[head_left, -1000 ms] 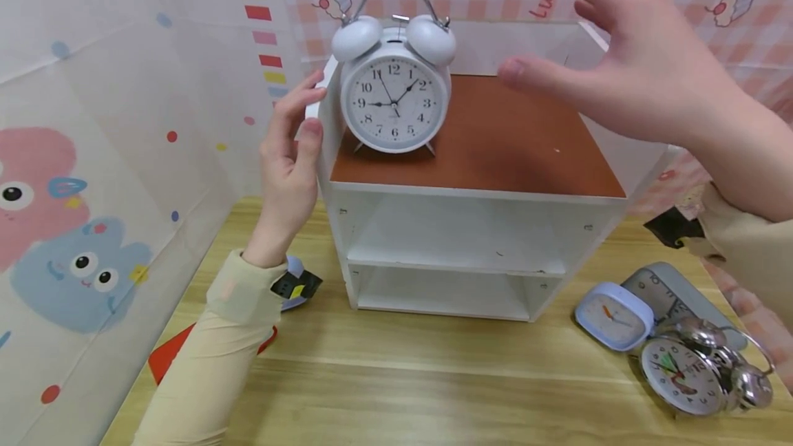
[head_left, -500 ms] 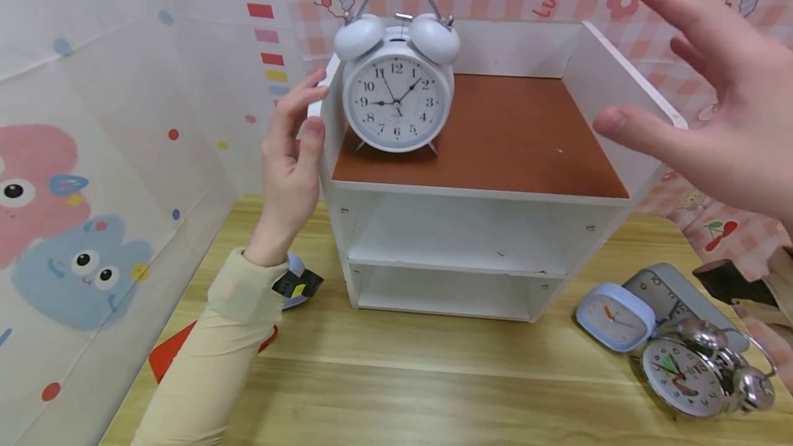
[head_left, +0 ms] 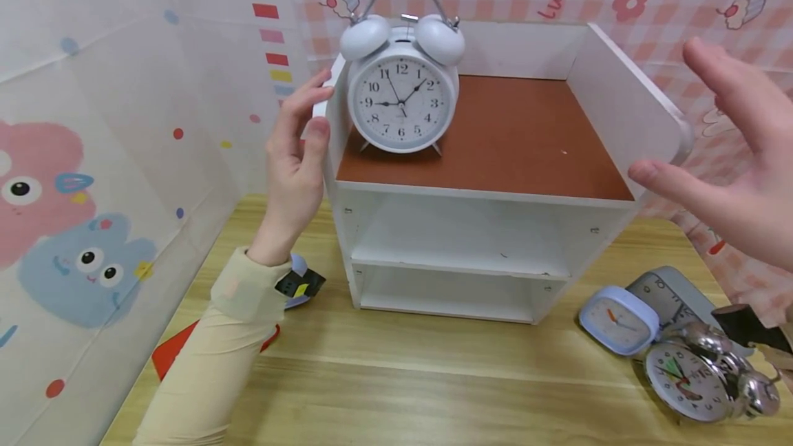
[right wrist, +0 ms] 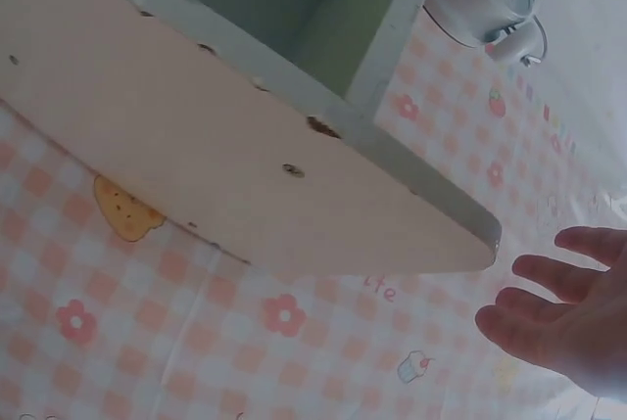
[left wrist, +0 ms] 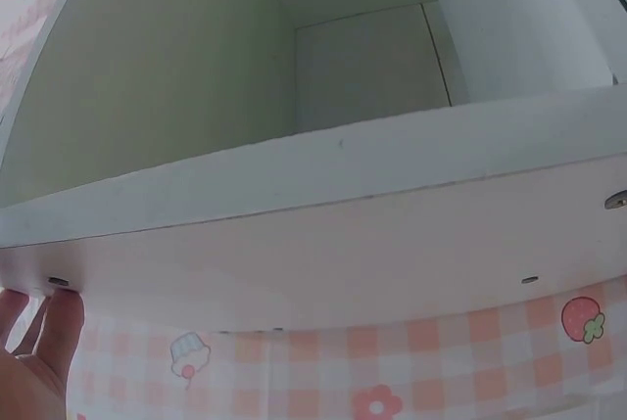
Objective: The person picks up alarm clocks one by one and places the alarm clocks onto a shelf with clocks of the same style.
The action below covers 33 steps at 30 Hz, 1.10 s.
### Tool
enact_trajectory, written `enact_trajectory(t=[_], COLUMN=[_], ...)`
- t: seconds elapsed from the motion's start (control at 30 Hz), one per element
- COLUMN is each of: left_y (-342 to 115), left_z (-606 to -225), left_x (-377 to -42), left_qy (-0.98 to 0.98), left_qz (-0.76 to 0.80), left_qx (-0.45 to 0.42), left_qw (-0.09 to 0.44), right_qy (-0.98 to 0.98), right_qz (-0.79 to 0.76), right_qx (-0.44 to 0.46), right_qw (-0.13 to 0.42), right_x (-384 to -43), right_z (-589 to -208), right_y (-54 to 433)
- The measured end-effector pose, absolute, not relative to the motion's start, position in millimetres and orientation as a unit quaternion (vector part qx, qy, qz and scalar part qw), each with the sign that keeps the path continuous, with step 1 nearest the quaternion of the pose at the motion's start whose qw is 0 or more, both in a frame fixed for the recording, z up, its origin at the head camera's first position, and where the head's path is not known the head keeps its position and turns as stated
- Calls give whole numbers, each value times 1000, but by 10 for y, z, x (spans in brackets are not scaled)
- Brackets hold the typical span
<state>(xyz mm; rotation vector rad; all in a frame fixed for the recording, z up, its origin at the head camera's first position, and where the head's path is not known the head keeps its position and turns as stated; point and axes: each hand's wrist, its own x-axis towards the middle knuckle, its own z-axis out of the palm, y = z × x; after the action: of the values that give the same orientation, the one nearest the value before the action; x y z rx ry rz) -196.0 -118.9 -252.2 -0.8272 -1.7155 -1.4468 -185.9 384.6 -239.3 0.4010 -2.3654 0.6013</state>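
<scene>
A white twin-bell alarm clock [head_left: 402, 103] stands upright at the left end of the brown top of a white shelf unit [head_left: 461, 191]. My left hand [head_left: 296, 157] touches the outer face of the unit's left side panel, its fingertips near the panel's front edge. In the left wrist view those fingertips [left wrist: 61, 327] press on the panel beside a small screw hole. To the right of the unit, my right hand [head_left: 752, 164] hangs in the air with spread fingers and holds nothing. The right wrist view shows that hand [right wrist: 563, 307] apart from the right side panel's rounded corner.
At the table's right lie a small light-blue clock [head_left: 619, 320], a grey clock [head_left: 665, 294] and a silver twin-bell clock [head_left: 688, 380]. A red object [head_left: 173, 349] is partly hidden under the left sleeve. Patterned cloth walls [head_left: 124, 122] rise behind and left.
My right hand has moved right and down, away from above the shelf top to beside the right panel. My left hand stays against the left panel, and the white clock has not moved.
</scene>
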Motion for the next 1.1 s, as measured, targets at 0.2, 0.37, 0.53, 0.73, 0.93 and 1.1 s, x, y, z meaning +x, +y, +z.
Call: enact_trajectory(t=[0.2, 0.37, 0.53, 0.73, 0.93, 1.1], left_y=[-1184, -1179, -1177, -1180, -1179, -1176], left_z=[-2521, -2524, -2520, -2517, -2518, -2518], left_x=[-1954, -1954, -1953, -1951, -1946, -1946], left_qy=[-671, -673, -668, -666, -668, -666], left_qz=[-561, -558, -563, -563, -563, -564], left_qx=[-320, -319, -321, -322, -320, -321], left_qw=[365, 364, 365, 368, 367, 368], right_qy=[-904, -903, -903, -902, -904, -908], right_qz=[271, 274, 304, 321, 332, 332], right_qx=[111, 73, 42, 40, 33, 28], right_qw=[311, 322, 300, 285, 265, 256], right_x=[-1062, -816, -810, -801, -772, -734], right_z=[-2182, -2225, -2454, -2727, -2950, -3109], right_y=[3171, 3025, 3183, 3335, 3455, 3546])
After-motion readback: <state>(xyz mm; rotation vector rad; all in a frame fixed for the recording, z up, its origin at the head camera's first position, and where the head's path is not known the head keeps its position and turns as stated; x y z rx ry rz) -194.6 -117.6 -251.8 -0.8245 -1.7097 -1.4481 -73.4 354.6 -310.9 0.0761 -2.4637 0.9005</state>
